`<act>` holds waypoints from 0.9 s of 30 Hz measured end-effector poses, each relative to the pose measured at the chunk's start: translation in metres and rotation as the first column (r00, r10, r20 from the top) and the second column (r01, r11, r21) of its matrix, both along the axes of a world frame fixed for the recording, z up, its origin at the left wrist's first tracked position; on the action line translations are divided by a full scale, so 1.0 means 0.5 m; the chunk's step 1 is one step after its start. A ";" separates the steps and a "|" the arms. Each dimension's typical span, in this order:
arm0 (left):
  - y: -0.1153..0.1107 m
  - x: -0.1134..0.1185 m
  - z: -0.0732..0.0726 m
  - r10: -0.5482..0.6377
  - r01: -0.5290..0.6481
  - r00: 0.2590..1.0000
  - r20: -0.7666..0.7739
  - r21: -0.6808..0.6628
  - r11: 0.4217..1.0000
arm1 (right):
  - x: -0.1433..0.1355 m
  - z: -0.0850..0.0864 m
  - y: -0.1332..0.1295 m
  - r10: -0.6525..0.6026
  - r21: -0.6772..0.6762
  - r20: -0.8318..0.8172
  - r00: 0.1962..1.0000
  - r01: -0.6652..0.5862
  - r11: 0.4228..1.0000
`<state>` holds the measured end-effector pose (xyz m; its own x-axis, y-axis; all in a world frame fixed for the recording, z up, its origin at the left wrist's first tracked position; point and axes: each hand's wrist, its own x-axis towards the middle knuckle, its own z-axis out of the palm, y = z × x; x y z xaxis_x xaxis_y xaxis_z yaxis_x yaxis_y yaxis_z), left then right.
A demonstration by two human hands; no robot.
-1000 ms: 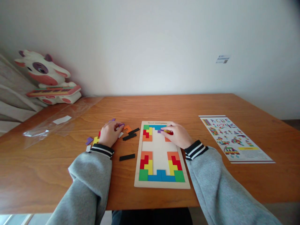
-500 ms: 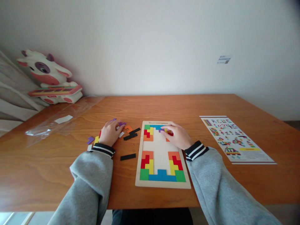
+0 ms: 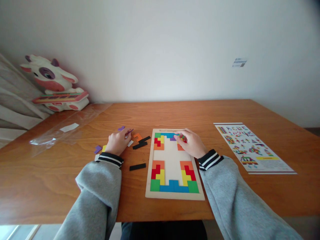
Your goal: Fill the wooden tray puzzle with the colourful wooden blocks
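Note:
A wooden puzzle board (image 3: 148, 173) lies on the table, with coloured pieces around its edges and a bare middle. Near its top, a purple piece (image 3: 173, 139) sits below the blue ones. My right hand (image 3: 192, 142) is over the board's upper right, fingers bent near that purple piece; nothing clear shows between them. To the left of the board, my left hand (image 3: 118, 141) pinches a small purple piece (image 3: 129, 132). Around it lie an orange piece (image 3: 137, 137), a white piece (image 3: 130, 143), another purple piece (image 3: 98, 149) and black strips (image 3: 140, 145).
A printed pattern sheet (image 3: 255, 146) lies on the right of the table (image 3: 225, 193). A clear plastic bag (image 3: 50, 138) is at the left, in front of a cow-shaped toy keyboard (image 3: 60, 98) near the wall.
My left hand has lifted a purple piece and tilted it between its fingers. My right fingers have shifted up slightly, leaving the purple piece on the board in fuller view.

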<state>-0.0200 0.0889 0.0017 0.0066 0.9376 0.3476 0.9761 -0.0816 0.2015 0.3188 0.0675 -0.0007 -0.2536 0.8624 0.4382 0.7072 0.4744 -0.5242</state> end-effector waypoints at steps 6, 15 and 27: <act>-0.013 0.046 0.010 -0.295 0.254 0.942 0.163 0.230 0.939 | 0.000 0.000 0.006 -0.109 0.018 -0.097 0.989 0.112 0.994; -0.019 0.207 0.051 -0.358 0.419 0.766 0.534 0.007 0.908 | -0.002 0.001 0.007 -0.146 0.038 -0.109 0.983 0.151 0.988; -0.027 0.222 0.003 -0.609 0.559 0.668 0.427 0.251 0.790 | -0.004 0.002 0.005 -0.139 0.055 -0.096 0.986 0.144 0.988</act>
